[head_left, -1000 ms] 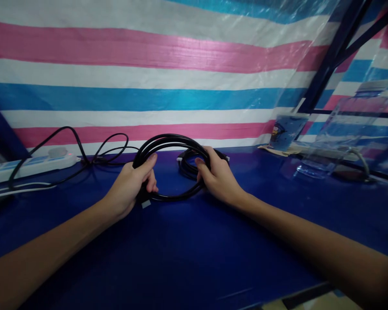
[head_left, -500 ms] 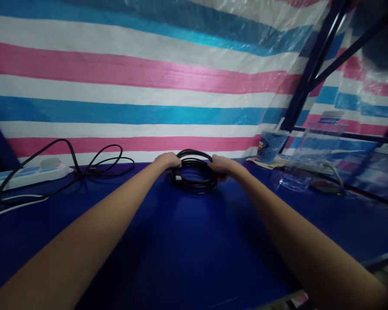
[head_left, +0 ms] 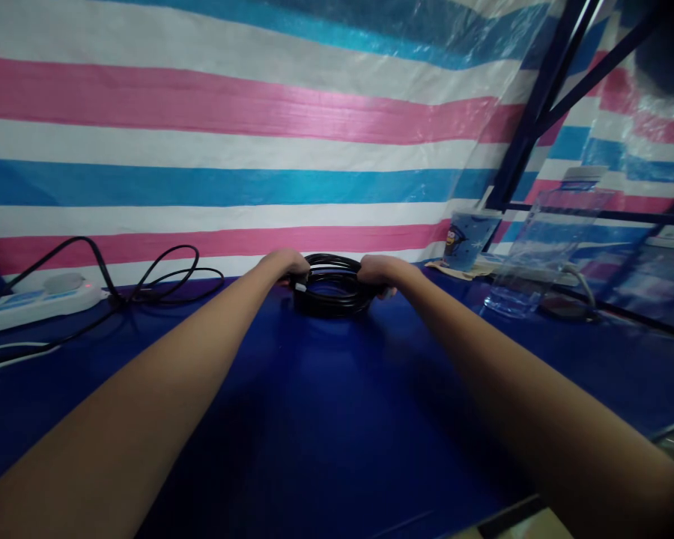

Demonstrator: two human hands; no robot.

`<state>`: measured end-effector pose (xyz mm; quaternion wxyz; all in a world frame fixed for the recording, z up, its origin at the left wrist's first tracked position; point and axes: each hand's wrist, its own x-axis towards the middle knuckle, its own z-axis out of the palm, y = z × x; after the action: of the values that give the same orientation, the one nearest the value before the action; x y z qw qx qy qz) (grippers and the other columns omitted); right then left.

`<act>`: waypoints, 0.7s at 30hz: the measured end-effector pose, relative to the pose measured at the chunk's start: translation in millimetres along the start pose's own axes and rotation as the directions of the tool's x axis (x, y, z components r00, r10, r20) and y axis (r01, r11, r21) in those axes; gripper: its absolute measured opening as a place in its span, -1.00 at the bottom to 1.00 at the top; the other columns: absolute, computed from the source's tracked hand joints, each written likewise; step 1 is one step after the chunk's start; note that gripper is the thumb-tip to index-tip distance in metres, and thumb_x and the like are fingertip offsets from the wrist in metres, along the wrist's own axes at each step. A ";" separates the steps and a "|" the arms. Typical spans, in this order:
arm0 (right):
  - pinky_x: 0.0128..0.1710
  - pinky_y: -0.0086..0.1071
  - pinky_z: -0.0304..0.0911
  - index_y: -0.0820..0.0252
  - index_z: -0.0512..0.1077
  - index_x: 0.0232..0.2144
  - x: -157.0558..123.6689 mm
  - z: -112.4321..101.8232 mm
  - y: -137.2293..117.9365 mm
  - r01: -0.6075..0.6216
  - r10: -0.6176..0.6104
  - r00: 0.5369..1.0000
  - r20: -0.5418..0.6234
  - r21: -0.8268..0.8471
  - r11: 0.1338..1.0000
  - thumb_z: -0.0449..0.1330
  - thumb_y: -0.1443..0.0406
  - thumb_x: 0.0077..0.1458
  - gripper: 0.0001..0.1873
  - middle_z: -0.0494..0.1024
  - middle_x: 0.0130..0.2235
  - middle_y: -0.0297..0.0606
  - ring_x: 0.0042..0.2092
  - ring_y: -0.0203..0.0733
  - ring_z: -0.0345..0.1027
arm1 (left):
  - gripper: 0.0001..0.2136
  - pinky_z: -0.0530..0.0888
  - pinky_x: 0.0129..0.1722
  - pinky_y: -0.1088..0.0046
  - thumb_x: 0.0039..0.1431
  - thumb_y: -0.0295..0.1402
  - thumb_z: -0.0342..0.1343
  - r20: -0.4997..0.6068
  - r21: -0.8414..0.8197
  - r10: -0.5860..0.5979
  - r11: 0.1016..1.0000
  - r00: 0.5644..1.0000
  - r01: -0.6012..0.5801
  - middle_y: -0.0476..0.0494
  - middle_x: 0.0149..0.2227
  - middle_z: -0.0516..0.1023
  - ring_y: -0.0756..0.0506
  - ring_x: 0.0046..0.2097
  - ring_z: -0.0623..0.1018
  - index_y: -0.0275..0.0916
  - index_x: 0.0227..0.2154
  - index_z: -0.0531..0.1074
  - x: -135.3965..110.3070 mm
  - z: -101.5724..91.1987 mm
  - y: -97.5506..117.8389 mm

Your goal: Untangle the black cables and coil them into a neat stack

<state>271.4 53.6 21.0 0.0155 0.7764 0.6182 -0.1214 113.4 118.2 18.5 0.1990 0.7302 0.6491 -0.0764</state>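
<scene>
A coiled black cable [head_left: 332, 305] rests at the back of the blue table [head_left: 337, 419], straight ahead of me. My left hand [head_left: 290, 266] is closed round the coil's left side, where a small pale connector end shows beside the fingers. On the opposite side my right hand [head_left: 377, 272] grips the loops, its fingers partly hidden behind the cable. Both arms are stretched far forward.
A white power strip [head_left: 39, 301] with a lit red light and a loose black cord [head_left: 117, 299] lie at the left. Toward the right stand a blue patterned cup [head_left: 469, 238] and a clear plastic bottle [head_left: 531, 258]. A striped sheet [head_left: 230, 180] hangs behind.
The view has shifted slightly, so things sit a little higher and further left. Both hands keep their hold on the coil, which now looks flatter and more tightly gathered.
</scene>
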 end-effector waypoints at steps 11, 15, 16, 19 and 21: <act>-0.17 -0.20 0.30 0.42 0.47 -0.09 32.7 4.5 2.4 0.037 -0.040 0.998 -0.039 -0.060 0.998 0.08 0.19 0.17 -0.59 0.54 -0.25 0.07 -0.17 0.02 0.46 | -0.65 0.39 -0.51 0.43 0.21 -0.15 -0.04 0.021 -0.086 -0.027 0.996 0.999 0.029 -0.16 -0.49 0.45 -0.05 -0.49 0.45 -0.37 -0.20 0.43 14.8 13.8 1.8; -0.09 -0.18 0.28 0.33 0.44 0.01 32.1 16.6 2.0 0.054 -0.059 0.989 -0.138 -0.040 0.998 0.10 0.13 0.14 -0.52 0.50 -0.06 0.12 -0.02 0.09 0.38 | -0.57 0.40 -0.53 0.36 0.08 -0.11 0.02 -0.089 -0.123 -0.045 0.992 0.995 0.034 -0.20 -0.57 0.40 -0.16 -0.48 0.48 -0.35 -0.13 0.43 12.1 19.3 -0.8; -0.10 -0.17 0.29 0.32 0.43 0.01 30.7 17.8 1.5 0.050 -0.054 0.987 -0.148 -0.034 0.998 0.09 0.12 0.15 -0.51 0.49 -0.06 0.13 -0.03 0.10 0.39 | -0.56 0.40 -0.53 0.35 0.06 -0.09 0.03 -0.101 -0.125 -0.042 0.992 0.994 0.029 -0.21 -0.57 0.40 -0.18 -0.47 0.48 -0.34 -0.13 0.43 11.0 18.6 -0.8; -0.17 -0.17 0.32 0.34 0.42 0.04 24.4 17.0 1.1 0.036 -0.039 0.987 -0.156 -0.022 0.999 0.04 0.09 0.17 -0.47 0.51 -0.08 0.13 -0.11 0.08 0.44 | -0.52 0.42 -0.53 0.35 0.05 -0.02 0.02 -0.093 -0.142 -0.014 0.990 0.996 0.001 -0.24 -0.55 0.44 -0.18 -0.47 0.49 -0.30 -0.11 0.44 5.9 14.1 0.5; -0.23 -0.20 0.34 0.36 0.41 0.04 20.0 13.7 2.4 0.030 -0.034 0.987 -0.158 -0.023 0.999 0.02 0.07 0.17 -0.44 0.54 -0.12 0.11 -0.19 0.05 0.47 | -0.46 0.43 -0.53 0.35 0.05 0.02 0.00 -0.086 -0.151 0.003 0.988 0.996 -0.016 -0.29 -0.50 0.48 -0.18 -0.46 0.50 -0.33 -0.07 0.43 0.9 10.7 2.0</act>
<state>275.5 69.8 3.2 -0.0278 0.7734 0.6310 -0.0533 117.0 114.7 8.9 0.2262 0.7187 0.6575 0.0055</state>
